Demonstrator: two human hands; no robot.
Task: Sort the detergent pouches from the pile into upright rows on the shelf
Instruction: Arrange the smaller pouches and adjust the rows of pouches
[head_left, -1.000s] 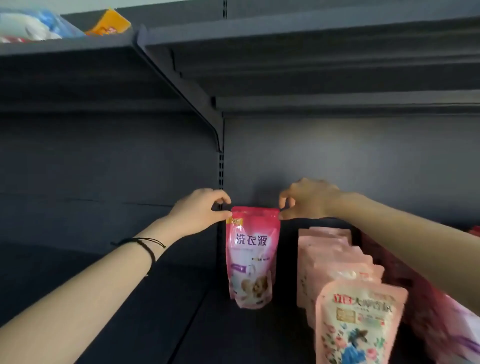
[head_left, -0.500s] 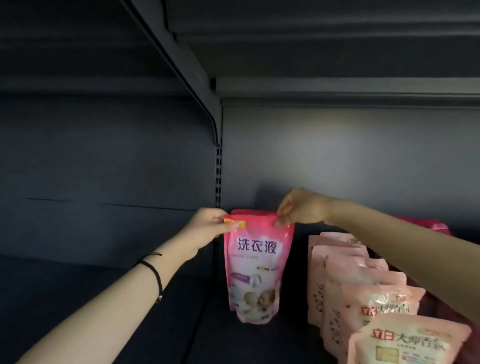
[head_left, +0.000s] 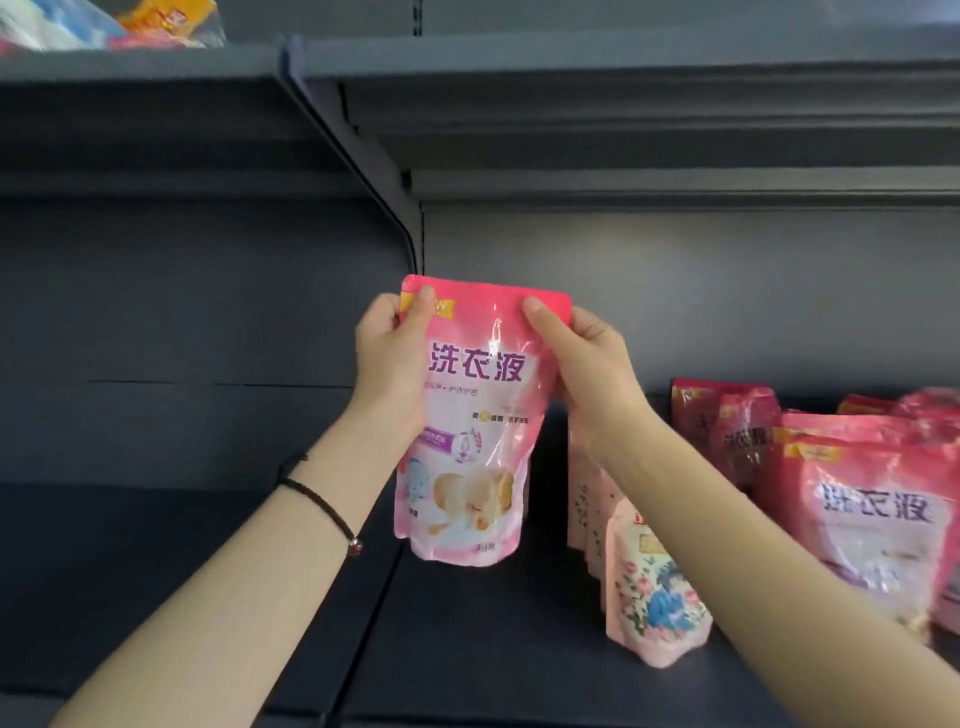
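A bright pink detergent pouch (head_left: 475, 431) with purple lettering hangs upright above the dark shelf (head_left: 467, 649). My left hand (head_left: 389, 364) grips its upper left side and my right hand (head_left: 582, 364) grips its upper right side. Its bottom looks just above or touching the shelf; I cannot tell which. To its right stands a row of pale pink floral pouches (head_left: 649, 592), partly hidden by my right arm. Further right lies a pile of bright pink pouches (head_left: 878, 514).
A dark shelf board (head_left: 623, 62) overhangs close above, held by a slanted bracket (head_left: 363, 156). Colourful packages (head_left: 104, 21) sit on the upper shelf at top left. The shelf bay to the left (head_left: 156, 571) is dark and bare.
Both hands went from pinching the pouch's top corners to gripping its upper sides. The pouch now sits closer to me and higher in view.
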